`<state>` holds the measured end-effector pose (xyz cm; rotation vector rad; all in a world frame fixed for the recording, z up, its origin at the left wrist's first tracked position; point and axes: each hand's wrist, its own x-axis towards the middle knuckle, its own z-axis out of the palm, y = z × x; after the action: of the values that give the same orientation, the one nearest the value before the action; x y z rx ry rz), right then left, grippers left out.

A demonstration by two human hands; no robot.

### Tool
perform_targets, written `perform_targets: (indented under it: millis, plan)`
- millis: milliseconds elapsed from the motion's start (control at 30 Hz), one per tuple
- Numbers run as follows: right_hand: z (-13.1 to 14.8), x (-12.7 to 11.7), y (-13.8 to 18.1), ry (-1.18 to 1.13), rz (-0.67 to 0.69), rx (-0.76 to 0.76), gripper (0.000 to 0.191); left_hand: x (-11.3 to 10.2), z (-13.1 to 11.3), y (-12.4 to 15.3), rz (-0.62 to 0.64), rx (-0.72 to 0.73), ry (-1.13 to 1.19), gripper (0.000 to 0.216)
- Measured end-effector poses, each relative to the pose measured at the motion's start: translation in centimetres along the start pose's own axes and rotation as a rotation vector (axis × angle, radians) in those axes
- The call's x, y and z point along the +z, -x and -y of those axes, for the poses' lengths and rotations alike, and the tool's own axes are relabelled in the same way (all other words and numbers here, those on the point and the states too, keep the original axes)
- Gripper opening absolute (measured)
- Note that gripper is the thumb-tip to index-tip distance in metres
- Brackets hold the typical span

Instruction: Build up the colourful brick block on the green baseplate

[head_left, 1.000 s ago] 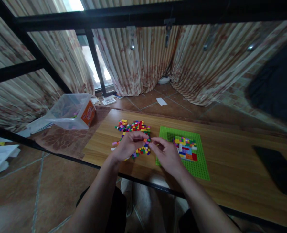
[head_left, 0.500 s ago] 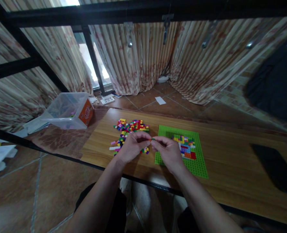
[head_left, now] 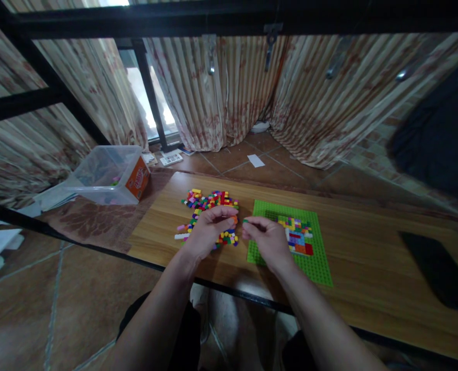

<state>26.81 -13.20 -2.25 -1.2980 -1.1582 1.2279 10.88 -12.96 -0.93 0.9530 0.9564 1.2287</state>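
The right hand is closed at the fingertips and grips a small green brick, which is held above the table, in the space between the two hands. The left hand is half curled over the pile of loose bricks; an orange brick shows between its thumb and fingers, but I cannot tell if it is gripped or lies behind. The two hands are near each other and do not touch. Under and beside the right hand is the green board, and on it stands a colourful build, partly hidden by this hand. At the table's right end lies a flat black object. A clear box stands beyond the left end.
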Motion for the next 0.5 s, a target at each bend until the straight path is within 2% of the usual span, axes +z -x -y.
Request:
perform_targets:
  millis: [67, 100, 200, 300, 500]
  plan:
    - [-0.4, 0.0, -0.2, 0.366, -0.015, -0.189, 0.011, -0.1, 0.0, -0.1, -0.047, 0.013, 0.003, 0.027]
    - [-0.5, 0.1, -0.3, 0.526, -0.001, -0.259, 0.012, -0.1, 0.1, -0.1, -0.058, 0.013, -0.005, 0.027]
    - [-0.5, 0.4, -0.2, 0.803, 0.075, -0.313, 0.017, 0.1, 0.1, -0.1, -0.052, -0.011, -0.046, 0.027]
    - [-0.3, 0.8, -0.2, 0.878, 0.109, -0.311, 0.019, 0.7, 0.1, -0.2, -0.042, -0.015, -0.118, 0.026]
    - [-0.5, 0.6, -0.3, 0.838, 0.195, -0.337, 0.019, 1.5, 0.1, -0.4, 0.019, 0.012, -0.233, 0.021]
